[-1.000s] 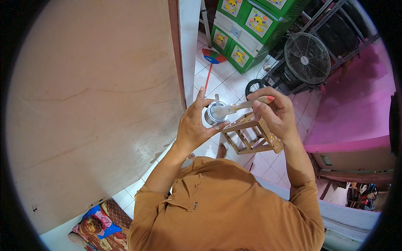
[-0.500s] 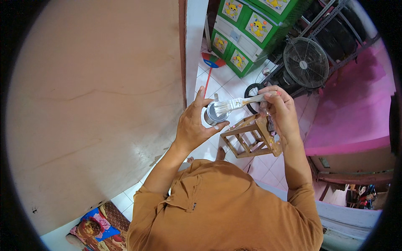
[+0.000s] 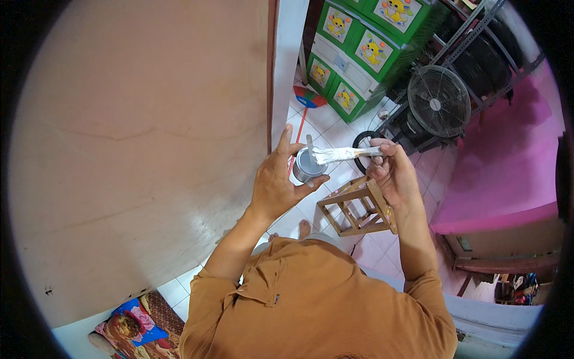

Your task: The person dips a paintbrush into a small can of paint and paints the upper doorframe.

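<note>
My left hand (image 3: 272,182) is wrapped round a small metal paint can (image 3: 305,173), thumb on the near side and fingers on the far side. Grey paint or a grey inner surface shows in the can's open top; I cannot tell which. A thin grey strip (image 3: 310,145) sticks up at its far rim. In my right hand (image 3: 396,176) is a paintbrush (image 3: 341,155), gripped by its handle. White coats the bristles, which point left, their tips over the can's right rim. The brush lies nearly level, turned with its narrow side showing.
A broad tan board or door panel (image 3: 149,119) fills the left. Below my right hand stands a wooden stool (image 3: 359,206) on white tiles. Farther off are a green drawer cabinet (image 3: 365,54), a red-handled broom (image 3: 308,99), a fan (image 3: 438,102) and a pink surface (image 3: 502,167).
The brush has rolled in my right hand, from its broad face to its narrow edge, and lies more level. Its bristles have shifted slightly right over the can. The background has slid a little down.
</note>
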A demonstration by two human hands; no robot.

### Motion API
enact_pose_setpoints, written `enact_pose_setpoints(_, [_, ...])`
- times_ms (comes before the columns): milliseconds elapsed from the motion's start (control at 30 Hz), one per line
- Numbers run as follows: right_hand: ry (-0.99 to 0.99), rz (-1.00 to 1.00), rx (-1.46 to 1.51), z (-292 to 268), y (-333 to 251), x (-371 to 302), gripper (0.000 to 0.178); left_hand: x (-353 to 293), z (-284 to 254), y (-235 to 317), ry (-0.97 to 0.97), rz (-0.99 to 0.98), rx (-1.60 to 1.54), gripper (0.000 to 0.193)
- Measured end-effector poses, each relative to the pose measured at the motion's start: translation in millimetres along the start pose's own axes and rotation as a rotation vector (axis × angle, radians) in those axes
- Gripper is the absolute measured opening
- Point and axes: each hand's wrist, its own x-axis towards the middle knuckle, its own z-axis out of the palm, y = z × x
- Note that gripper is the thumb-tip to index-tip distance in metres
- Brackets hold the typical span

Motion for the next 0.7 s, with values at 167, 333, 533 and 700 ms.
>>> enact_pose_setpoints(167, [-0.123,-0.122,0.022,-15.9,-24.9,4.1,0.016,10.0,-2.5,17.0,-0.097,-0.150,0.112,0.118])
enact_pose_setpoints(333, [-0.179,-0.266,0.084,0.4,-61.0,6.4,0.020,-28.8,1.4,20.3,-0.098,-0.246,0.139,0.120])
enact_pose_setpoints(533, [-0.320,-0.656,0.018,40.5,-178.1,33.5,0.015,-33.6,-3.7,44.8,-0.007,-0.362,0.083,0.112])
enact_pose_setpoints(700, [-0.434,-1.031,-0.087,120.5,-289.5,48.7,0.020,-63.0,-16.6,33.7,0.095,-0.451,0.109,0.112])
